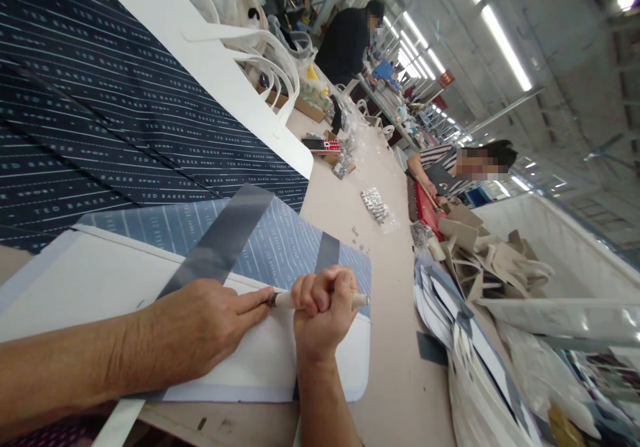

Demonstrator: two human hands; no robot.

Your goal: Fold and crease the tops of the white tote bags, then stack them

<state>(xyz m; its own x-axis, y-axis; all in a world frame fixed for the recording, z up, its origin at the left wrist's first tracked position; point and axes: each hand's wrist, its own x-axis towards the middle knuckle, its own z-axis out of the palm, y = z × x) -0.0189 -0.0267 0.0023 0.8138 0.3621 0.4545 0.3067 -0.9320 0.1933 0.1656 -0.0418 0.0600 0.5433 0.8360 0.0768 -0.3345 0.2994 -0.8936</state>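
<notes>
My right hand point(323, 300) makes a fist around a slim white-handled tool point(284, 300), which lies nearly level across a bag panel point(340, 374). A dark collar shows at the tool's left end; its tip is hidden, so I cannot tell its exact kind. My left hand point(210, 327) rests flat on the panel with index and middle fingers stretched out, their tips at that collar. The panel is white below and pale blue printed fabric above, crossed by a wide grey strip point(220, 240) and a narrower grey strip point(327, 250).
Dark blue printed fabric point(125, 100) with a white border covers the left. Farther up the table lie white handles point(287, 67), a red phone point(325, 145) and a bag of metal parts point(375, 206). Stacked panels point(450, 300) and a white bin point(560, 254) stand right. Two people work beyond.
</notes>
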